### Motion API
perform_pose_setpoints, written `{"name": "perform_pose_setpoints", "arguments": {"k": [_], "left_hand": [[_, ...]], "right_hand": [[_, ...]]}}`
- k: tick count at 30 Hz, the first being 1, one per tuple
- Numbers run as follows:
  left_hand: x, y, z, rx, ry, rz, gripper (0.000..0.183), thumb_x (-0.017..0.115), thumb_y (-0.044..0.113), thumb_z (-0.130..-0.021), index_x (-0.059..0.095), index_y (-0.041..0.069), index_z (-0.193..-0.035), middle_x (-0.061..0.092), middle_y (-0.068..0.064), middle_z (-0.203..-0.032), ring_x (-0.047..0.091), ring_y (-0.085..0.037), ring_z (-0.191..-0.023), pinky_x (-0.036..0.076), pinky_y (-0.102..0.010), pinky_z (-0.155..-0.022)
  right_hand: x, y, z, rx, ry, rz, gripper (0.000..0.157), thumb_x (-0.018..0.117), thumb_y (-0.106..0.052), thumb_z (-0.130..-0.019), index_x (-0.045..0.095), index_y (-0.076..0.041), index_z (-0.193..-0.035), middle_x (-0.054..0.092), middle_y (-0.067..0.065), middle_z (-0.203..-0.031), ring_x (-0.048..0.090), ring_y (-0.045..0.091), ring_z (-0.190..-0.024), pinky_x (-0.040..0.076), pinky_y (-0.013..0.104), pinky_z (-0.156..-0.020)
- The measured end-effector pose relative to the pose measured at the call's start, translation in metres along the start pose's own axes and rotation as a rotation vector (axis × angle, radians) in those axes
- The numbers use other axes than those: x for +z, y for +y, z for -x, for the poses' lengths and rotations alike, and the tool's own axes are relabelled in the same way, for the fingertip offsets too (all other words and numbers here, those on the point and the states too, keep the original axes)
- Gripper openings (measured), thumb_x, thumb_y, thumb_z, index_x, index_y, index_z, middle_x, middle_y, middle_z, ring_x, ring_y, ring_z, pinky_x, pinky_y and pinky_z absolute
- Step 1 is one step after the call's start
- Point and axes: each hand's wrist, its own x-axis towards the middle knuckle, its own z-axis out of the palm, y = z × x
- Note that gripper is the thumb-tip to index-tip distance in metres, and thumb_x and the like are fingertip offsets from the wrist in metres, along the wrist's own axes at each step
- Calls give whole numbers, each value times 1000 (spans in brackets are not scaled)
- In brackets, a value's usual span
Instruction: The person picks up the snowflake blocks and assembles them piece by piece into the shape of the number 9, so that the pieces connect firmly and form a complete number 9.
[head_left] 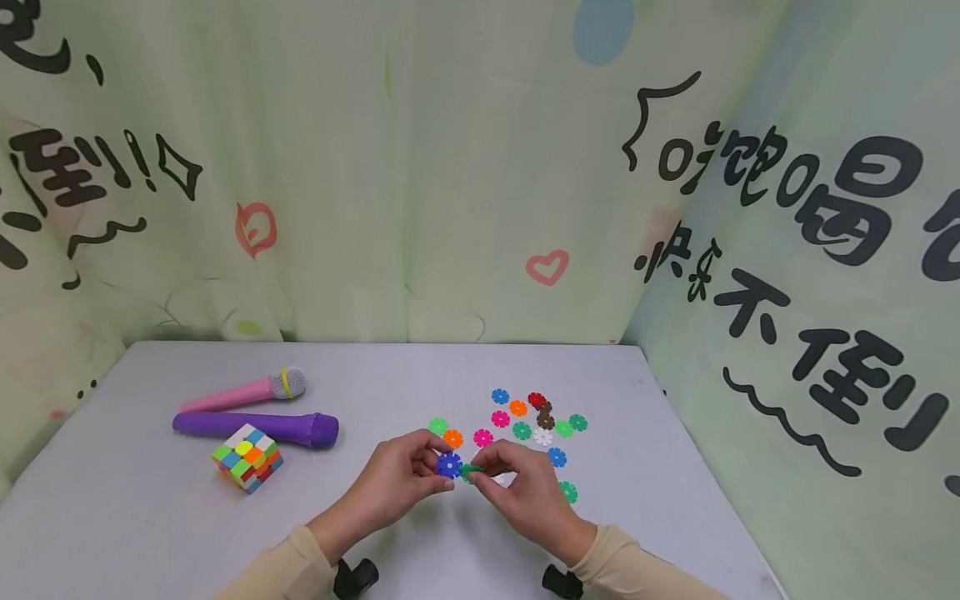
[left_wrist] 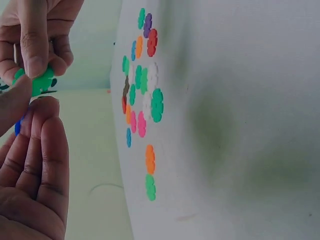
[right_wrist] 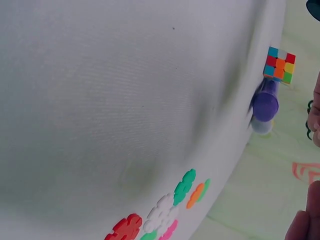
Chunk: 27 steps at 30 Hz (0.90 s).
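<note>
In the head view my left hand [head_left: 393, 481] pinches a blue notched, flower-shaped plastic disc [head_left: 448, 465] between thumb and fingers, above the table. Close on its right, my right hand [head_left: 528, 493] pinches a green disc [head_left: 470, 472] of the same kind. The two discs meet edge to edge, overlapping in this view. From the left wrist, the green disc [left_wrist: 42, 83] shows under the right fingertips, while the left hand hides most of the blue disc [left_wrist: 18, 127]. Only fingertips of the hands appear at the right edge of the right wrist view.
Several loose discs in mixed colours, such as a pink disc [head_left: 500, 418] and an orange disc [head_left: 452, 438], lie behind and right of the hands. On the left are a Rubik's cube [head_left: 247, 458], a purple microphone [head_left: 255, 427] and a pink microphone [head_left: 232, 396]. Curtains [head_left: 450, 167] surround the white table [head_left: 135, 500].
</note>
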Motion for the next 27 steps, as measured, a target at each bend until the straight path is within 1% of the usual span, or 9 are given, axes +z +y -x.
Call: {"name": "perform_pose_setpoints", "arguments": {"k": [6, 9, 13, 15, 20, 23, 27], "left_hand": [[-1, 2, 1, -25, -21, -35, 39, 82, 8, -82, 69, 2, -118, 64, 3, -80, 63, -14, -73, 54, -22, -68], [-3, 3, 3, -38, -29, -55, 40, 82, 9, -82, 69, 1, -120, 64, 4, -79, 64, -13, -72, 54, -22, -68], [-4, 5, 6, -36, -28, -55, 41, 82, 9, -82, 68, -1, -119, 65, 5, -78, 64, -12, -71, 55, -22, -67], [-4, 6, 6, -33, -20, -49, 40, 82, 9, -82, 69, -1, -119, 65, 5, -77, 65, -12, -70, 55, -23, -67], [-4, 8, 8, -39, -11, -22, 39, 82, 7, -82, 69, -2, -119, 66, 5, -75, 67, -12, -69, 55, -23, -66], [-4, 9, 9, -44, -15, -1, 40, 82, 8, -82, 69, -2, -119, 66, 4, -74, 68, -12, -69, 55, -24, -66], [-3, 9, 10, -44, -10, 12, 41, 83, 12, -82, 70, 0, -118, 66, 4, -72, 68, -12, -69, 55, -26, -65]], "right_hand": [[0, -2, -1, -3, 0, 3, 25, 83, -5, -81, 70, -19, -97, 69, -15, -89, 67, 6, -81, 57, 31, -72], [0, -1, 0, -5, -5, -15, 26, 82, -3, -81, 71, -19, -98, 69, -14, -91, 67, 6, -82, 58, 35, -72], [1, -2, 1, -19, 5, -38, 25, 81, -1, -83, 71, -16, -100, 70, -10, -92, 68, 8, -83, 58, 36, -74], [1, -6, 0, -24, 19, -49, 22, 80, 0, -83, 71, -12, -99, 71, -6, -91, 68, 11, -82, 58, 37, -73], [-4, -29, -3, -38, 50, -75, 21, 78, 10, -79, 70, -2, -94, 72, 6, -87, 69, 18, -79, 58, 41, -71], [-8, -38, -5, -43, 49, -78, 20, 78, 11, -79, 70, -1, -92, 72, 7, -85, 70, 18, -78, 58, 39, -70], [-10, -41, -6, -26, 40, -80, 18, 78, 11, -79, 71, -2, -91, 72, 6, -85, 69, 16, -78, 58, 33, -70]]}}
